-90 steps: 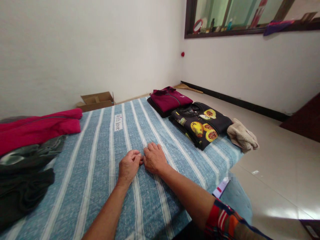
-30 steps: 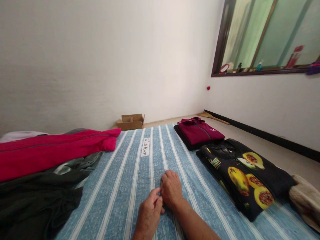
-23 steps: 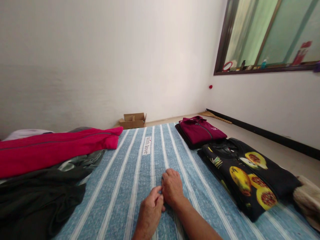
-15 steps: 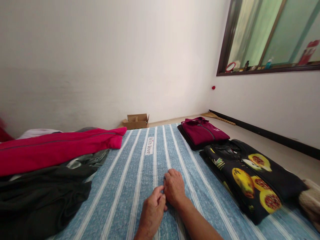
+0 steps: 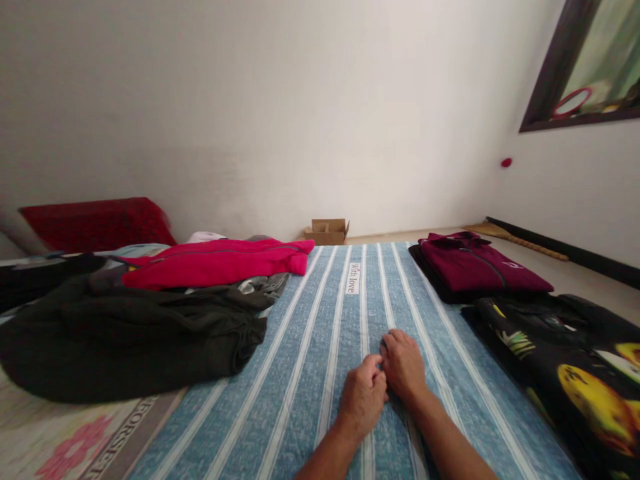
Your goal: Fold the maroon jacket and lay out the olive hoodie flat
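Note:
My left hand [image 5: 364, 395] rests on the blue-and-white striped sheet [image 5: 295, 373], fingers curled and thumb against them. It touches my right hand [image 5: 403, 362], which lies just beyond and to the right, knuckles up and fingers folded under. No object shows in either hand, though their undersides are hidden. To the left lie loose clothes: a dark garment [image 5: 135, 340] and a bright pink garment [image 5: 220, 262] with a grey stripe. On the right, a folded maroon zip top [image 5: 480, 263] sits on black cloth, and nearer is a folded black garment with printed fruit [image 5: 555, 367].
A cardboard box [image 5: 327, 233] stands by the wall beyond the sheet's far edge. Behind the loose clothes is a red object [image 5: 97, 223]. A floral cloth with lettering [image 5: 100, 440] shows at lower left. A window [image 5: 595, 73] holds a red-rimmed mirror on its sill.
The view has turned left, so everything sits further right and more of the loose clothes shows. My hands keep their pose together on the sheet.

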